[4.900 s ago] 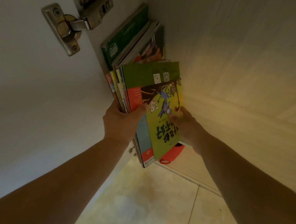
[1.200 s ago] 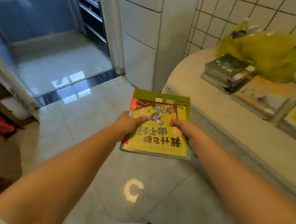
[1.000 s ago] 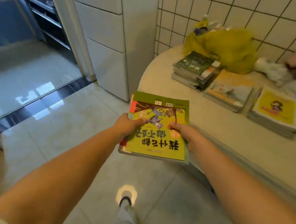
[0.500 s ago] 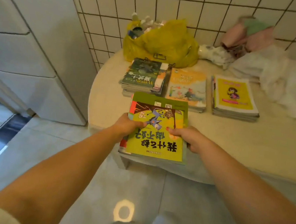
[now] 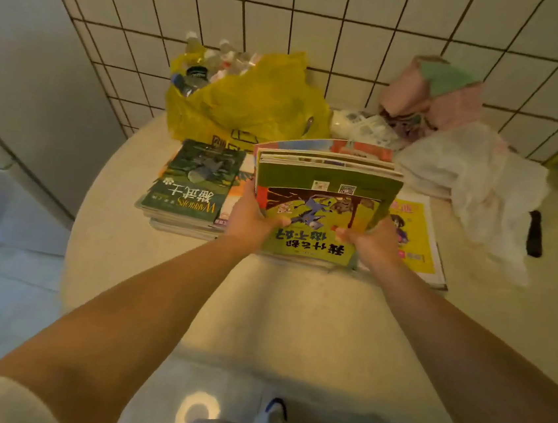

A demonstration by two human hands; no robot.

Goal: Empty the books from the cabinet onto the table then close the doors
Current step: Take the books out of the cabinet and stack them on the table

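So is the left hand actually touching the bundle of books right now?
Touching. The head view shows the left hand gripping the left edge of the bundle of books, thumb over the green cover.

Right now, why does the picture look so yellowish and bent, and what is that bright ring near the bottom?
Head view: warm, dim lighting tints everything yellow; the wide-angle lens curves the tiled wall and the table edge; the bright ring is glare reflected off the glossy floor; the held books and both arms look slightly soft, blurred.
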